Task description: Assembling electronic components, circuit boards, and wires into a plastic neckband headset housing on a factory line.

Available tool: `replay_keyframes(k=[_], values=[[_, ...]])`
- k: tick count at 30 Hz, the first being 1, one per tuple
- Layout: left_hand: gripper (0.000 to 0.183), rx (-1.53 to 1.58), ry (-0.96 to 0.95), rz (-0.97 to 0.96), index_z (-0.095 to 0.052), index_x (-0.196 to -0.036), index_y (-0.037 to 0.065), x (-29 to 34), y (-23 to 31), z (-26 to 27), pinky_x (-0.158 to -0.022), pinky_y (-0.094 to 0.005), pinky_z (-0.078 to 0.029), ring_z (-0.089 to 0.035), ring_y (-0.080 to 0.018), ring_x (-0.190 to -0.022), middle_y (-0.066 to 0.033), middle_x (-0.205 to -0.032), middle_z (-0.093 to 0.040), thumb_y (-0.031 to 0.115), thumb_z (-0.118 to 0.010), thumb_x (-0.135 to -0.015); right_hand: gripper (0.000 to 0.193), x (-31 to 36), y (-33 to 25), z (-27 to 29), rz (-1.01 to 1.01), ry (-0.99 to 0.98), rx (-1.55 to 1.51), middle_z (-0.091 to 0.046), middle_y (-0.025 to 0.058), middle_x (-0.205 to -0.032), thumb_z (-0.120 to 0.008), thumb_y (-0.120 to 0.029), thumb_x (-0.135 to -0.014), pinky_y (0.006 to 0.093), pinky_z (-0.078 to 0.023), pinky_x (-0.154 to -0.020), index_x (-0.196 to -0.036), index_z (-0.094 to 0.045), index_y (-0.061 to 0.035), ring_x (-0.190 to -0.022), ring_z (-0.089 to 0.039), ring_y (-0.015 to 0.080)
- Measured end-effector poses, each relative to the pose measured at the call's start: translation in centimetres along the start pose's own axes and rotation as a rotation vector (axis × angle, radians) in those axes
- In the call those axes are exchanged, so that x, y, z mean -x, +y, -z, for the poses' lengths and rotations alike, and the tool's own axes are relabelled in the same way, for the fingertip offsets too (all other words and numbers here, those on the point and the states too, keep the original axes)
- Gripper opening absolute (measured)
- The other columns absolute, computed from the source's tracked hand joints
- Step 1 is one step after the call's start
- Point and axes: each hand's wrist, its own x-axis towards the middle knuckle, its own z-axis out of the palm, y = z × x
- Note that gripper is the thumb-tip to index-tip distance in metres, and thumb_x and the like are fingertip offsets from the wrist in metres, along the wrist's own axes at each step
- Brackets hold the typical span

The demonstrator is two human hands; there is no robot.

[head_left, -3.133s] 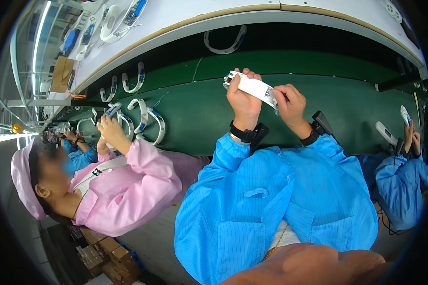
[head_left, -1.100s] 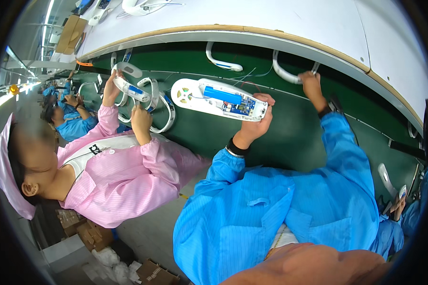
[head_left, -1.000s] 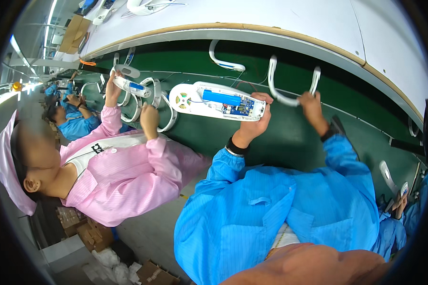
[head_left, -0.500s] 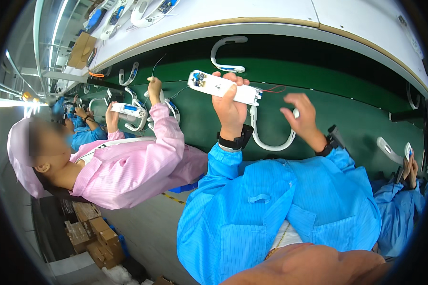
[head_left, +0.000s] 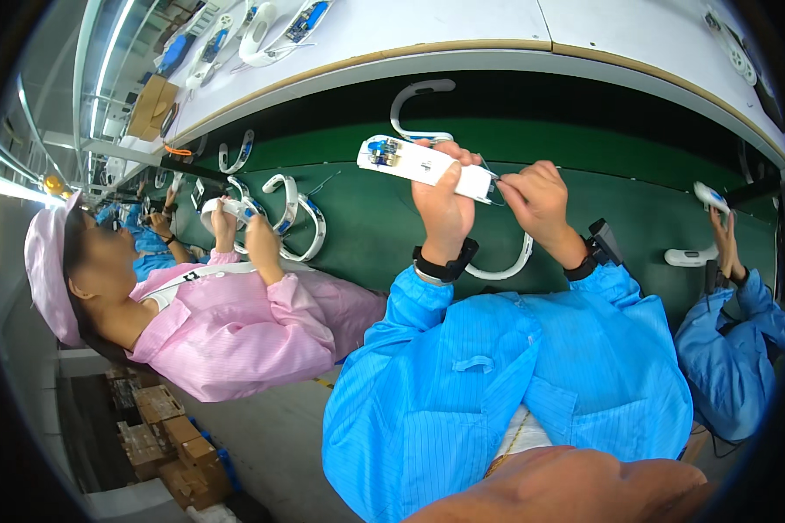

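My left hand (head_left: 445,205) grips a long white plastic housing (head_left: 424,168) above the bench, thumb across its face. A small circuit board with blue and dark parts (head_left: 381,154) sits in the housing's left end. At its right end my right hand (head_left: 539,199) is closed in a pinch, fingertips on thin wires (head_left: 496,177) that come out there. Just how the wires lie between the fingertips is too small to tell. Beneath my hands a white curved hook-shaped part (head_left: 508,271) rests on the green bench, partly hidden by my hands.
Another white curved part (head_left: 401,109) lies beyond my left hand. A white shelf (head_left: 462,30) with more parts runs above the green bench (head_left: 366,227). At left, a co-worker in pink (head_left: 235,318) handles a white part; at right, a co-worker's hands (head_left: 726,240) hold another.
My right hand has come in to the housing's right end and closed from a spread pose. The housing has shifted slightly right. The co-worker in pink has lowered the raised hand.
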Motion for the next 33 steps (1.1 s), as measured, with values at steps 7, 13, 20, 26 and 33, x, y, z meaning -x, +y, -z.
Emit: replay_keyframes(k=[7, 13, 20, 26, 33], values=[[0.052, -0.087, -0.11, -0.107, -0.03, -0.126, 0.007, 0.8, -1.4, -1.6, -0.09, -0.042, -0.045, -0.055, -0.0206, -0.09, -0.0124, -0.098, -0.053, -0.009, -0.05, -0.081, 0.004, 2.4, -0.2, -2.5, -0.617, 0.226, -0.695, -0.062, 0.0087, -0.079, -0.064, 0.005, -0.08, 0.0235, -0.044, -0.058, -0.083, -0.065, 0.0033, -0.063, -0.056, 0.012], [0.05, 0.037, -0.009, -0.034, -0.032, -0.125, 0.011, 0.5, -0.2, -1.2, -0.09, -0.0449, -0.041, -0.052, -0.0201, -0.091, -0.011, -0.098, -0.053, -0.005, -0.053, -0.082, 0.006, 2.1, -0.3, -2.4, -0.377, 0.162, -0.558, -0.063, 0.0084, -0.086, -0.063, 0.005, -0.082, 0.0204, -0.045, -0.057, -0.087, -0.066, 0.0029, -0.066, -0.058, 0.0106], [0.048, 0.037, 0.191, -0.019, -0.031, -0.126, 0.011, 1.1, -0.6, 1.2, -0.093, -0.0458, -0.04, -0.051, -0.02, -0.092, -0.0104, -0.101, -0.053, -0.005, -0.052, -0.084, 0.006, 1.5, -0.8, -3.1, -0.906, 0.038, -0.934, -0.064, 0.0067, -0.084, -0.063, 0.003, -0.083, 0.0209, -0.048, -0.06, -0.088, -0.064, 0.0032, -0.072, -0.062, 0.0111], [0.049, 0.039, 0.242, 0.01, -0.031, -0.127, 0.011, 1.7, -0.3, 2.3, -0.095, -0.046, -0.04, -0.052, -0.0204, -0.094, -0.0106, -0.103, -0.053, -0.004, -0.052, -0.085, 0.005, 3.8, -0.6, -5.0, -0.936, 0.088, -1.035, -0.065, 0.0087, -0.082, -0.063, 0.004, -0.083, 0.0234, -0.051, -0.064, -0.087, -0.06, 0.0032, -0.074, -0.062, 0.0116], [0.048, 0.065, 0.26, 0.019, -0.033, -0.124, 0.012, 0.6, 0.1, 2.4, -0.097, -0.0467, -0.038, -0.051, -0.0197, -0.093, -0.0101, -0.103, -0.052, -0.003, -0.055, -0.083, 0.013, 3.2, 0.0, -5.9, -0.376, 0.147, -0.408, -0.064, 0.0106, -0.082, -0.066, 0.008, -0.076, 0.0285, -0.051, -0.064, -0.086, -0.061, 0.0002, -0.073, -0.063, 0.0202]])
